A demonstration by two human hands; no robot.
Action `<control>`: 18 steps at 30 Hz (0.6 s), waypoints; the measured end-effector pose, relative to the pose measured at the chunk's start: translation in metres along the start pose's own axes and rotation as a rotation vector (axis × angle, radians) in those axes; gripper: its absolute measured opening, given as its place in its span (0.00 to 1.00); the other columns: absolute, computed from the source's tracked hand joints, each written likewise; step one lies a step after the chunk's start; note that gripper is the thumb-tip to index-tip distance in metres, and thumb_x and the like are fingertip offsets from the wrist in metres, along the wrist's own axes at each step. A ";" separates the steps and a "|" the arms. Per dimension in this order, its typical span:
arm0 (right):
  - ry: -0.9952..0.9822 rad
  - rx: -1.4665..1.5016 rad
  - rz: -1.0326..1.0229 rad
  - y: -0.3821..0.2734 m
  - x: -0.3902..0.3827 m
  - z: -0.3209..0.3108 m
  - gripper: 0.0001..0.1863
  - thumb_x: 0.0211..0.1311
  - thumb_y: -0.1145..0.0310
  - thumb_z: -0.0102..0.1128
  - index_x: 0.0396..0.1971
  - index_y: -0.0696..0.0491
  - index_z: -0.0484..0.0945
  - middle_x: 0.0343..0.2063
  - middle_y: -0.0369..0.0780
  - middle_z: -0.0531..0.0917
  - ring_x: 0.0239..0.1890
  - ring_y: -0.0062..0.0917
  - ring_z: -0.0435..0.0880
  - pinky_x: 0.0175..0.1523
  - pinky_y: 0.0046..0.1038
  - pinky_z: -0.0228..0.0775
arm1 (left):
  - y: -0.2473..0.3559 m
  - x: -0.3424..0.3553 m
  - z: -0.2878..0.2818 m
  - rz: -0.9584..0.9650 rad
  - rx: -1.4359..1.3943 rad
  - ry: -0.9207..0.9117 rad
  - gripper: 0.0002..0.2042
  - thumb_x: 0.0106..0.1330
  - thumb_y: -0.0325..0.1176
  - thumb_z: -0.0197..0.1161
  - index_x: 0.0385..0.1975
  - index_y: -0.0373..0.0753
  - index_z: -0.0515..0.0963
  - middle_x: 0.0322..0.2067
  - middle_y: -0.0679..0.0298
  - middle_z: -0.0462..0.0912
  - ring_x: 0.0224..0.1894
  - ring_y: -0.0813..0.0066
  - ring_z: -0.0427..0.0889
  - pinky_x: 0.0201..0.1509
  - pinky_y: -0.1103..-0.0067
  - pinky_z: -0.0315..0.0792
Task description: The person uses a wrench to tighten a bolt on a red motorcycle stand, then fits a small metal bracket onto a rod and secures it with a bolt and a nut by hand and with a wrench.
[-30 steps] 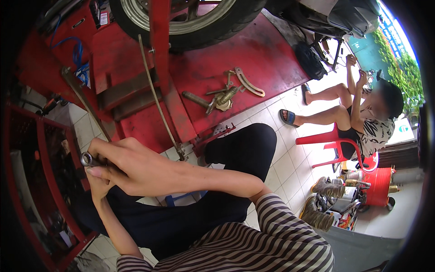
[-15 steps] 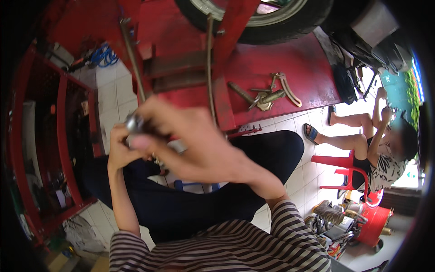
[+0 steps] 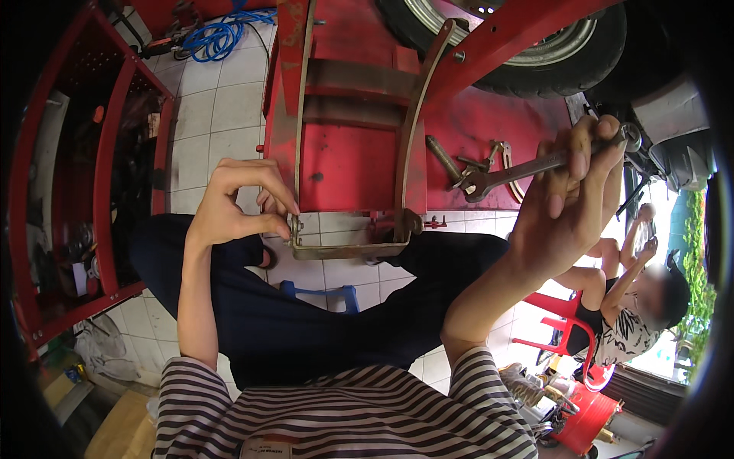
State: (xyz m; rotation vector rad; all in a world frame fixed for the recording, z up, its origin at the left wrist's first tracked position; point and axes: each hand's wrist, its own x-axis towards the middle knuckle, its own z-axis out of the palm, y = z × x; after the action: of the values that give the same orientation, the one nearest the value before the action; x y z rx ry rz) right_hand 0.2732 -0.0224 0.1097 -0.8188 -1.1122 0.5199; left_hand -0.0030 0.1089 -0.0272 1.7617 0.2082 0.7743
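My left hand [image 3: 223, 214] is curled at the bolt [image 3: 298, 228] on the left corner of a U-shaped metal bracket [image 3: 348, 251], thumb and fingertips pinched on it. The bracket's two long bars run up along a red metal frame [image 3: 511, 34]. My right hand [image 3: 569, 203], raised to the right of the bracket, grips a combination wrench [image 3: 531, 165]; its open end points left, its ring end sticks out past my fingertips. Behind the wrench, metal parts [image 3: 437, 157], partly hidden, lie on the red platform [image 3: 474, 126].
A wheel [image 3: 585, 65] stands on the platform. At left are a red shelf unit [image 3: 107, 191] and blue hose [image 3: 214, 42]. Below me is a blue stool [image 3: 348, 298]. At right another person [image 3: 642, 314] sits on a red chair [image 3: 550, 329] near a red drum [image 3: 592, 417].
My hands have moved apart. The left has gone to the bracket's corner; the right has swung up and right with the wrench, now lying crosswise. The view has turned leftward.
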 end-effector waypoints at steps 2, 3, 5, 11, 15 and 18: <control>0.025 -0.004 0.000 0.003 0.000 0.001 0.12 0.80 0.65 0.39 0.49 0.59 0.65 0.29 0.35 0.69 0.14 0.09 0.55 0.27 0.14 0.52 | 0.001 -0.003 0.000 -0.014 0.003 0.014 0.12 0.43 0.29 0.81 0.27 0.38 0.85 0.22 0.69 0.82 0.22 0.84 0.74 0.25 0.84 0.62; 0.037 -0.005 0.000 0.005 0.000 0.002 0.12 0.80 0.65 0.39 0.49 0.59 0.65 0.29 0.35 0.69 0.14 0.09 0.55 0.27 0.14 0.52 | 0.001 -0.005 0.001 -0.021 0.004 0.021 0.12 0.43 0.28 0.81 0.27 0.38 0.85 0.22 0.69 0.82 0.22 0.84 0.74 0.25 0.83 0.62; 0.032 -0.002 -0.006 0.003 0.000 0.000 0.13 0.80 0.64 0.39 0.49 0.59 0.65 0.29 0.35 0.68 0.14 0.09 0.55 0.28 0.14 0.52 | 0.002 -0.003 0.001 -0.024 0.003 0.016 0.12 0.42 0.27 0.81 0.27 0.38 0.85 0.22 0.69 0.82 0.22 0.83 0.74 0.25 0.83 0.63; 0.022 0.024 0.001 0.002 0.000 0.002 0.13 0.81 0.64 0.39 0.48 0.59 0.65 0.28 0.34 0.68 0.13 0.08 0.53 0.27 0.13 0.53 | 0.004 0.001 -0.001 -0.042 0.006 0.010 0.12 0.41 0.25 0.80 0.27 0.38 0.86 0.22 0.68 0.83 0.22 0.82 0.75 0.25 0.83 0.63; 0.076 -0.010 0.007 0.003 0.000 0.008 0.12 0.80 0.64 0.40 0.47 0.59 0.66 0.27 0.34 0.68 0.14 0.08 0.53 0.24 0.11 0.50 | 0.006 -0.002 0.001 -0.039 0.002 0.021 0.12 0.41 0.25 0.80 0.26 0.38 0.85 0.22 0.68 0.84 0.22 0.81 0.75 0.25 0.82 0.64; 0.069 0.008 -0.004 0.001 0.000 0.008 0.11 0.80 0.65 0.41 0.46 0.58 0.66 0.27 0.35 0.69 0.15 0.08 0.53 0.23 0.10 0.50 | 0.008 0.002 0.000 -0.039 -0.006 0.002 0.11 0.42 0.26 0.80 0.26 0.38 0.86 0.21 0.68 0.83 0.22 0.82 0.73 0.26 0.82 0.64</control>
State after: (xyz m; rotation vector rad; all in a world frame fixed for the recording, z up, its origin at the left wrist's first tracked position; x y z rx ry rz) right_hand 0.2663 -0.0195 0.1109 -0.8215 -1.0481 0.4889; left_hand -0.0033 0.1068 -0.0194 1.7460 0.2404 0.7479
